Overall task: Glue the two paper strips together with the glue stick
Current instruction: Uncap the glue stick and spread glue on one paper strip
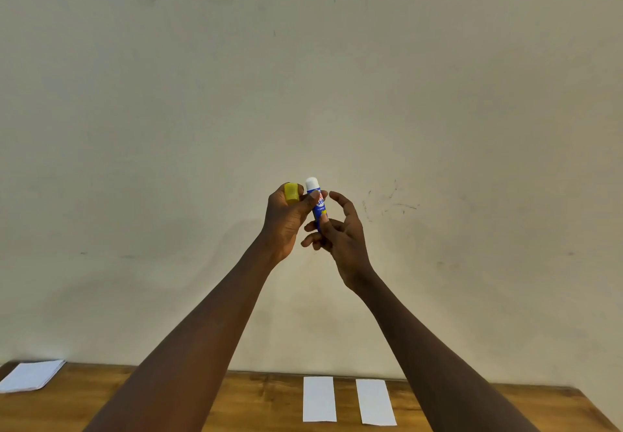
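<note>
A stained cream wall (438,94) fills most of the view above a wooden table (263,401), whose front is cut off by the frame. The yellow cap (291,192) is pinched in the curled left hand (285,221), whose thumb touches the glue stick (318,202). The uncapped stick is held upright by the right hand (340,236), its base hidden, forefinger spread open. Below, two paper strips (319,399) (375,402) lie side by side, apart. A paper stack (32,375) is seen far left.
</note>
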A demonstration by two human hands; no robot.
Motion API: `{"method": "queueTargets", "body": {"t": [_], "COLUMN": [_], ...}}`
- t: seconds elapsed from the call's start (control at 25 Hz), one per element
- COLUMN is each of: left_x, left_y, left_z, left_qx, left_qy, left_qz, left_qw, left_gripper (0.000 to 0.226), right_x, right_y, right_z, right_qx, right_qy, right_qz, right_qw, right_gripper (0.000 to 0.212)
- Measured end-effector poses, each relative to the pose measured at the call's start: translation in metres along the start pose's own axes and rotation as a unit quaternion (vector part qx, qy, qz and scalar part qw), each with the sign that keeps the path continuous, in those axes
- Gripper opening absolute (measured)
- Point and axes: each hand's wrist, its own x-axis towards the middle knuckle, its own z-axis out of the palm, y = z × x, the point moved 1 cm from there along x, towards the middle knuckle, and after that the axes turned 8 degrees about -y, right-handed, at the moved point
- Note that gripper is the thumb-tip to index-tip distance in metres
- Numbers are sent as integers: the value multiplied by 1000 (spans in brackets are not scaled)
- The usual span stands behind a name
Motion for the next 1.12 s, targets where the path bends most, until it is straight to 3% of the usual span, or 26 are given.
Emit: {"method": "queueTargets", "body": {"t": [0.44,0.6,0.68,0.88,1.04,1.12], "left_x": [-2,-1,-2,-2,-3,-3], "left_y": [-2,1,2,0,1,0], "left_z": [-5,-5,-3,-4,-3,-4], "left_qx": [-38,-19,3,9,7,-5], "left_qy": [25,35,33,31,27,23], "left_qz": [-16,-10,-5,-15,-13,-8], "left_qw": [999,999,999,999,1000,1000], "left_gripper": [7,4,9,4,13,13], "right_x": [4,1,1,2,4,3], "right_y": [-4,-5,-5,-4,-4,-4], "right_z": [6,5,5,6,4,5], "right_qx": [-38,-134,-159,-208,-137,-119], "right_qy": [18,100,114,68,42,42], "right_qz": [2,-25,-32,-16,4,5], "right_qw": [999,986,980,976,990,992], "right_gripper": [15,39,32,34,22,27]}}
